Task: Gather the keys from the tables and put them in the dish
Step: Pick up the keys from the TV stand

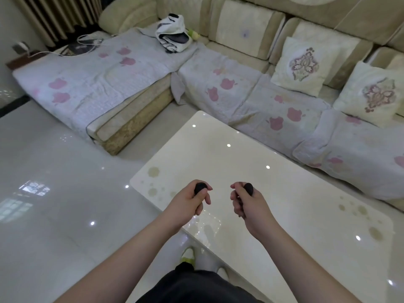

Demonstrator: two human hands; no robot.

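Head view, looking down over a glossy cream-white rectangular bench (251, 171) with faint tan floral blotches near its corners and several ceiling-light reflections on its top. Both bare forearms reach forward over the near edge of the bench. Left hand (190, 202) is curled closed around a small rounded black key head (200, 187), which pokes out above the thumb and forefinger; the rest of that key is hidden in the fist. Right hand (244, 202) is likewise closed on a second small black oval key head (248, 188), gripped between thumb and fingers, with a thin pale sliver just visible below it; cannot tell whether that is a blade or a ring. The two hands are held near each other, apart, not touching, above the bench surface. No dish is in view. Behind the bench: a beige L-shaped fabric sofa (240, 29) covered with pale quilted throws printed with pink shapes (98, 79), two cream embroidered cushions (303, 66) at right, and a white-and-black folded bag or garment (173, 33) on the corner seat. Glossy grey tiled floor (54, 182) at left.
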